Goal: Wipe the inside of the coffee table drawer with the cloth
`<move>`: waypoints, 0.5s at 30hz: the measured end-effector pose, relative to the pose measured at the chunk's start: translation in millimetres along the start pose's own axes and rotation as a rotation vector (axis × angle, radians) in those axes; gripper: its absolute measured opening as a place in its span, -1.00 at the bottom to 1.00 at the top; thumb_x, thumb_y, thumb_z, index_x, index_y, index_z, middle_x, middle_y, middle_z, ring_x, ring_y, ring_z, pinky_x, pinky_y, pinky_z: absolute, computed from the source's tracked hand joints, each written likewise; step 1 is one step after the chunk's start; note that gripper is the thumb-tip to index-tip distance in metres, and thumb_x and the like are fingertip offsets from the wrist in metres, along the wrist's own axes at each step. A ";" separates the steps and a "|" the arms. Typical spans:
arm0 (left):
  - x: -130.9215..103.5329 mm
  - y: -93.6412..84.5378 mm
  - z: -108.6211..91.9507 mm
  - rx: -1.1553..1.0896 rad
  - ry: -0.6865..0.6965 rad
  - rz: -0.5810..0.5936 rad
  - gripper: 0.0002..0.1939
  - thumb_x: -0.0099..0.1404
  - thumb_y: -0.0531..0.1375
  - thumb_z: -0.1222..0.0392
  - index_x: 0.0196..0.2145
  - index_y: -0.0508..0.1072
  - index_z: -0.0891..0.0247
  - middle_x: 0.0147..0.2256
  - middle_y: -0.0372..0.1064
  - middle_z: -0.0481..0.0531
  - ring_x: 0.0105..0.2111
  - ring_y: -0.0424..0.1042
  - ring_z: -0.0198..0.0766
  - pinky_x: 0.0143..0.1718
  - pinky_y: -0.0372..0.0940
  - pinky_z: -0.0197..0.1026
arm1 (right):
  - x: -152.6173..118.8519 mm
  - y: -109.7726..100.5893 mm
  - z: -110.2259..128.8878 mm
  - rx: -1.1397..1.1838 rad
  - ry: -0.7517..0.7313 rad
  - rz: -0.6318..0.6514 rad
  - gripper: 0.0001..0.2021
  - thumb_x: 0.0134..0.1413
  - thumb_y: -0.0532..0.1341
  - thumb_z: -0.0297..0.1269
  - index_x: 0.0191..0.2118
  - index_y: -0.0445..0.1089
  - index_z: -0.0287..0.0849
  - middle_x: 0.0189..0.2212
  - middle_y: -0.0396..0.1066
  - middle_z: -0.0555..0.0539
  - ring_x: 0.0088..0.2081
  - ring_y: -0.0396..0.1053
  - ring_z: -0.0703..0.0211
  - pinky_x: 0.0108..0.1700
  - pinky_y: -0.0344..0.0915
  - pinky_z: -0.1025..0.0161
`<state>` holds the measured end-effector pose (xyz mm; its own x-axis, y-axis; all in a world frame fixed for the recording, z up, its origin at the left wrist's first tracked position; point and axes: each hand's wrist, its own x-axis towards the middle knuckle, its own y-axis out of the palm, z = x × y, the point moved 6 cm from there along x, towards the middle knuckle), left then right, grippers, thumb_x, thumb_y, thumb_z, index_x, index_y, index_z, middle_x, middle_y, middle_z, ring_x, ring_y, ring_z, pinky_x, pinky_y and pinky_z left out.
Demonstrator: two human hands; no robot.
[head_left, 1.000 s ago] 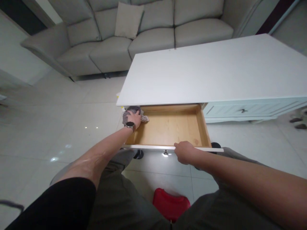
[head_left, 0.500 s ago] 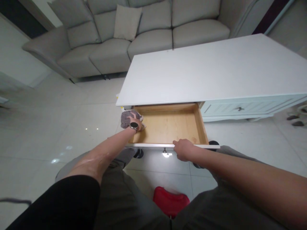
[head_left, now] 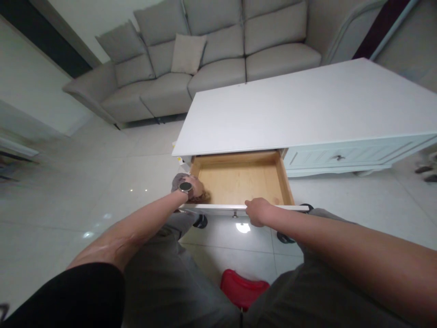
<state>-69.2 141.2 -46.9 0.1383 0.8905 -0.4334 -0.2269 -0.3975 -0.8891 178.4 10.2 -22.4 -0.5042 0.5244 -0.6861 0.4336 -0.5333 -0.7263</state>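
A wooden drawer (head_left: 239, 180) is pulled out from the white coffee table (head_left: 290, 109). My left hand (head_left: 195, 185), with a watch at the wrist, is closed on a greyish-purple cloth (head_left: 177, 180) at the drawer's left wall. Part of the cloth hangs outside that wall, and a darker brownish part lies inside the front left corner. My right hand (head_left: 258, 211) grips the top edge of the drawer front (head_left: 215, 208), right of its small knob (head_left: 235, 214).
A grey sofa (head_left: 218, 73) with a beige cushion (head_left: 188, 53) stands behind the table. A closed drawer (head_left: 337, 157) is at the right. On the floor between my legs is a red object (head_left: 242, 288).
My left hand has moved slightly down towards the drawer's front left corner, and the cloth has shifted with it. The right hand keeps its hold. The view has tilted up a little.
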 end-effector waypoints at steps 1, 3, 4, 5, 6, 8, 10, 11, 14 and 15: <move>1.2 -12.1 5.6 0.038 -0.034 0.015 -0.64 0.26 0.20 0.10 -0.14 0.60 0.44 -0.01 0.46 0.56 0.08 0.37 0.47 0.02 0.22 0.42 | -0.4 -0.1 0.0 0.003 0.000 -0.003 -0.56 0.15 0.26 -0.33 0.15 0.49 -0.26 0.14 0.37 -0.36 0.05 0.46 -0.18 -0.04 0.45 0.03; 3.7 -36.2 15.0 0.078 -0.046 0.038 -0.66 0.26 0.19 0.13 -0.11 0.60 0.37 -0.04 0.50 0.45 0.01 0.44 0.32 0.02 0.29 0.28 | -1.3 -0.1 -0.1 0.005 0.004 0.001 -0.57 0.15 0.26 -0.33 0.14 0.49 -0.26 0.14 0.36 -0.35 0.05 0.46 -0.18 -0.03 0.45 0.03; 4.8 -47.9 19.1 0.087 -0.040 0.024 -0.64 0.28 0.17 0.13 -0.05 0.58 0.31 -0.01 0.50 0.40 0.02 0.45 0.26 0.03 0.30 0.23 | -1.7 -0.4 0.0 0.005 0.005 0.003 -0.57 0.15 0.26 -0.33 0.14 0.49 -0.26 0.14 0.36 -0.34 0.05 0.46 -0.18 -0.03 0.45 0.04; 5.7 -59.1 22.6 0.096 -0.034 -0.020 -0.61 0.31 0.13 0.13 0.04 0.54 0.25 0.04 0.48 0.34 0.04 0.44 0.22 0.04 0.30 0.19 | -1.9 -0.6 0.2 0.005 0.006 0.005 -0.58 0.15 0.26 -0.33 0.14 0.49 -0.27 0.14 0.36 -0.34 0.05 0.46 -0.19 -0.03 0.44 0.04; 6.4 -68.2 25.4 0.105 -0.032 -0.081 -0.57 0.34 0.09 0.14 0.12 0.50 0.19 0.10 0.45 0.30 0.08 0.40 0.22 0.05 0.30 0.19 | -1.9 -0.8 0.4 0.007 0.007 0.007 -0.58 0.15 0.27 -0.32 0.14 0.49 -0.27 0.14 0.36 -0.34 0.05 0.46 -0.19 -0.03 0.44 0.04; 7.4 -75.7 28.3 0.121 -0.039 -0.200 -0.50 0.39 0.02 0.14 0.25 0.38 0.08 0.24 0.31 0.25 0.22 0.25 0.30 0.09 0.25 0.27 | -1.0 -1.1 0.9 0.012 0.008 0.008 -0.57 0.14 0.28 -0.32 0.13 0.50 -0.27 0.14 0.37 -0.34 0.05 0.46 -0.19 -0.03 0.44 0.03; 10.3 -63.8 28.8 0.120 -0.065 -0.211 -0.42 0.39 0.03 0.10 0.34 0.26 -0.01 0.38 0.10 0.18 0.33 0.00 0.47 0.12 0.18 0.40 | 0.3 -1.2 1.1 0.014 0.008 0.010 -0.57 0.12 0.29 -0.32 0.13 0.50 -0.26 0.14 0.37 -0.35 0.05 0.46 -0.20 -0.04 0.45 0.03; 12.8 -52.0 28.8 0.112 -0.082 -0.170 -0.37 0.37 0.07 0.08 0.37 0.21 -0.06 0.44 -0.02 0.13 0.35 -0.11 0.54 0.12 0.16 0.45 | 0.9 -1.1 1.2 0.017 0.008 0.012 -0.57 0.11 0.29 -0.33 0.13 0.50 -0.26 0.13 0.37 -0.36 0.05 0.46 -0.20 -0.04 0.45 0.02; 20.7 -14.7 28.9 0.088 -0.131 -0.031 -0.24 0.29 0.14 0.13 0.42 0.12 -0.11 0.51 -0.27 0.04 0.35 -0.24 0.68 0.08 0.14 0.55 | 1.8 -1.2 1.0 0.030 0.010 0.012 -0.56 0.09 0.30 -0.37 0.12 0.50 -0.26 0.12 0.38 -0.37 0.04 0.47 -0.20 -0.05 0.46 0.02; 23.4 -7.1 28.9 0.086 -0.134 -0.021 -0.24 0.28 0.14 0.17 0.42 0.13 -0.10 0.51 -0.29 0.04 0.35 -0.25 0.70 0.07 0.14 0.56 | 1.8 -1.4 0.8 0.036 0.010 0.010 -0.56 0.08 0.30 -0.37 0.12 0.51 -0.26 0.11 0.38 -0.37 0.03 0.47 -0.20 -0.06 0.46 0.02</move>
<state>-92.2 171.2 -46.5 0.0154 0.9224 -0.3858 -0.3078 -0.3628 -0.8796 176.2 11.4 -22.6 -0.4921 0.5258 -0.6939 0.4111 -0.5623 -0.7176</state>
